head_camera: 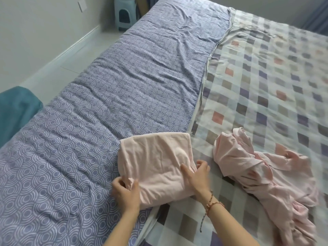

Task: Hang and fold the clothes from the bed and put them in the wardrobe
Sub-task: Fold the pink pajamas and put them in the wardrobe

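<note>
A pale pink garment [156, 162] lies folded into a rough rectangle on the bed, across the seam between the blue patterned quilt [110, 96] and the checked sheet [266, 82]. My left hand [125, 190] pinches its near left corner, thumb on top. My right hand [196, 176] grips the right edge of the fold, thumb on top and fingers curled round the cloth; a beaded bracelet is on that wrist. To the right, a second pink garment [262, 176] lies crumpled and unfolded on the checked sheet.
A teal cloth [16, 110] sits at the left edge beside the bed. Light floor runs along the bed's left side to a small plastic stool [124, 15] by the wall. No wardrobe is in view.
</note>
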A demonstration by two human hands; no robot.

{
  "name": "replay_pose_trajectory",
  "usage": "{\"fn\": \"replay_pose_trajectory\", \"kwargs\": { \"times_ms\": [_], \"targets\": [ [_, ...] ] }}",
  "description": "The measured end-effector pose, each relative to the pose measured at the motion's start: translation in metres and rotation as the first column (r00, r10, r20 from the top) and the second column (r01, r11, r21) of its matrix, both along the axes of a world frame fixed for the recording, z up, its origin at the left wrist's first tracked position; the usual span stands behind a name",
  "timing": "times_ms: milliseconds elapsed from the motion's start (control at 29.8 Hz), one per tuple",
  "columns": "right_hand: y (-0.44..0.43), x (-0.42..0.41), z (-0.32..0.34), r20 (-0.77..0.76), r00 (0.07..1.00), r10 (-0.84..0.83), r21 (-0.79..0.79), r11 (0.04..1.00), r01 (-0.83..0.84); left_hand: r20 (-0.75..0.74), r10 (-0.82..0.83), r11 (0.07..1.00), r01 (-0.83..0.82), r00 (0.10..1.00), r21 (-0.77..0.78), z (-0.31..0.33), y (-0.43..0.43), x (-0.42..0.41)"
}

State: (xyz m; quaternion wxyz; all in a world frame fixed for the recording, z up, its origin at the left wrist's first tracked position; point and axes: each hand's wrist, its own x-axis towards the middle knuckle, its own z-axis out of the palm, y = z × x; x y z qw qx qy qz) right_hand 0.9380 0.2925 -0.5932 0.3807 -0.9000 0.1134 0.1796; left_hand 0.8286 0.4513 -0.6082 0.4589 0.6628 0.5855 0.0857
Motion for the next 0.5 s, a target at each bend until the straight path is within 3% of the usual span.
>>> {"fn": "replay_pose_trajectory", "kwargs": {
  "times_ms": [67,134,201,269,369,504],
  "targets": [
    [0.003,0.007,0.008,-0.264,0.961,-0.076,0.255,0.956,0.146,0.009,0.19,0.945,-0.18,0.982,-0.273,0.001,0.016,0.009],
    [0.004,0.016,0.015,-0.464,0.886,-0.025,0.343,0.916,0.206,0.004,0.136,0.821,-0.111,0.991,-0.56,0.004,0.032,0.015],
    [0.004,0.023,0.027,-0.619,0.781,0.085,0.396,0.893,0.216,0.058,0.059,0.629,0.009,0.997,-0.778,0.019,0.04,0.022],
    [0.007,0.024,0.044,-0.677,0.719,0.156,0.422,0.883,0.206,0.087,0.007,0.529,0.07,0.996,-0.845,0.037,0.044,0.026],
    [0.004,0.025,0.067,-0.657,0.727,0.2,0.491,0.845,0.212,0.228,0.031,0.436,0.192,0.973,-0.88,0.065,0.048,0.022],
    [-0.013,0.012,0.11,-0.607,0.736,0.301,0.625,0.753,0.208,0.42,0.102,0.481,0.325,0.902,-0.814,0.112,0.044,-0.002]
  ]
}}
